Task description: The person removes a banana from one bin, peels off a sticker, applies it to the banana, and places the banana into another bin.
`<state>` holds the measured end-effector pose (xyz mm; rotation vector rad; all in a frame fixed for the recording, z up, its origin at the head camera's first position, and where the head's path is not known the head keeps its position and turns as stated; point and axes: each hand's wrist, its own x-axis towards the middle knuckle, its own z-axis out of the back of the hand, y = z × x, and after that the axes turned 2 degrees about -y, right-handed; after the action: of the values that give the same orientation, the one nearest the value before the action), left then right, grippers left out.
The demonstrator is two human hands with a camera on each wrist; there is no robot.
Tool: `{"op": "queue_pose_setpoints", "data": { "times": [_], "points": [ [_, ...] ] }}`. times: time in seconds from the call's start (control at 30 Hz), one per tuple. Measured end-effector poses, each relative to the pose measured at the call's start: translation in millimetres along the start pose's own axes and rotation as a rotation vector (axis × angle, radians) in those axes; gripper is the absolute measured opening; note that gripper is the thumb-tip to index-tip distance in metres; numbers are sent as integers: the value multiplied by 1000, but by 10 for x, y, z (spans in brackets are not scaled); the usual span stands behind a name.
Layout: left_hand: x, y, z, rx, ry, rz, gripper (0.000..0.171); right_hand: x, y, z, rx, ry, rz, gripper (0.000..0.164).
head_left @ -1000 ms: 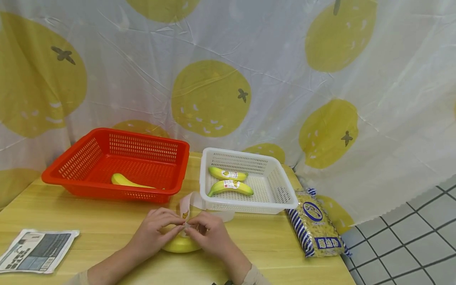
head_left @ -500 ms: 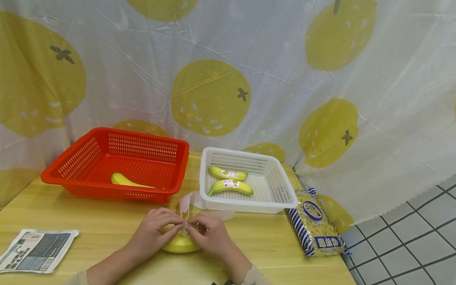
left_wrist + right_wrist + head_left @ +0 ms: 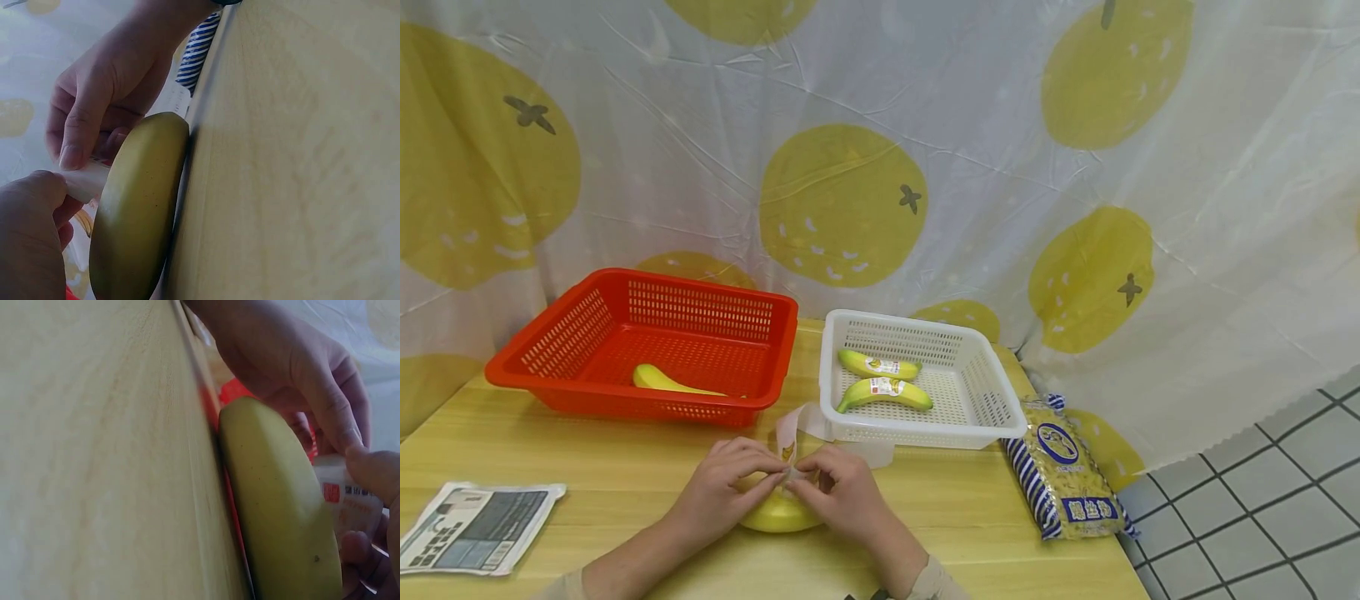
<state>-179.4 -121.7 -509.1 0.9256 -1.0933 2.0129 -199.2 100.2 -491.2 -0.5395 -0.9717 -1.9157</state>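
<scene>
Seen from the head, the left hand (image 3: 730, 483) and right hand (image 3: 844, 488) pinch a pale strip (image 3: 786, 435) over a yellow banana (image 3: 781, 517) on the near part of the table (image 3: 985, 525); on the far side sit a red basket (image 3: 632, 403), left, and a white basket (image 3: 925, 433), right. In the left wrist view, both hands hold the strip close beside the banana. In the right wrist view, the strip shows red print.
</scene>
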Motion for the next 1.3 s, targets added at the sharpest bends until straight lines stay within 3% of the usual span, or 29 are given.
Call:
{"op": "queue_pose_setpoints", "data": {
  "times": [0.37,0.53,0.97,1.3],
  "points": [
    [8,3,-3,-21,-7,-36,40,6,16,13,-16,2,-22,2],
    [5,10,-7,-20,-9,-38,40,10,23,15,-21,1,-18,11],
    [3,-5,10,-15,-3,5,40,15,24,21,-27,-2,-9,15],
    [-5,-29,22,-12,26,54,39,16,44,27,-26,12,-38,7]
  ]
}}
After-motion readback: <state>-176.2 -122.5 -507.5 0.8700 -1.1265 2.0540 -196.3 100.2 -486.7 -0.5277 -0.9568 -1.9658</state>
